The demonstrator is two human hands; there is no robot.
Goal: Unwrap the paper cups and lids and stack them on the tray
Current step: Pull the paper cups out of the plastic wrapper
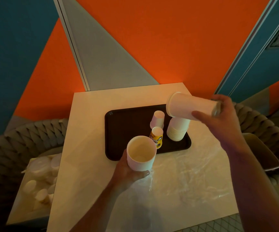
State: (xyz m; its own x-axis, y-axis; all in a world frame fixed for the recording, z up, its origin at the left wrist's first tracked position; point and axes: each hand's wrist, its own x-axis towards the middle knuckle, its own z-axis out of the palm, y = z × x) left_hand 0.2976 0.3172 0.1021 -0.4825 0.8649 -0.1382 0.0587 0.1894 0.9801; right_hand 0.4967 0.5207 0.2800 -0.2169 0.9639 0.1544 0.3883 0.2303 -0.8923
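Wrap (185, 173) (clear, perhaps plastic), edges indistinct

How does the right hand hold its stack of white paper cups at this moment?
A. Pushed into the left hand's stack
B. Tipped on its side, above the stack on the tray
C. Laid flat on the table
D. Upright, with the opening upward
B: the right hand grips the stack of white paper cups nearly horizontal, in the air over the inverted cup stack on the dark tray.
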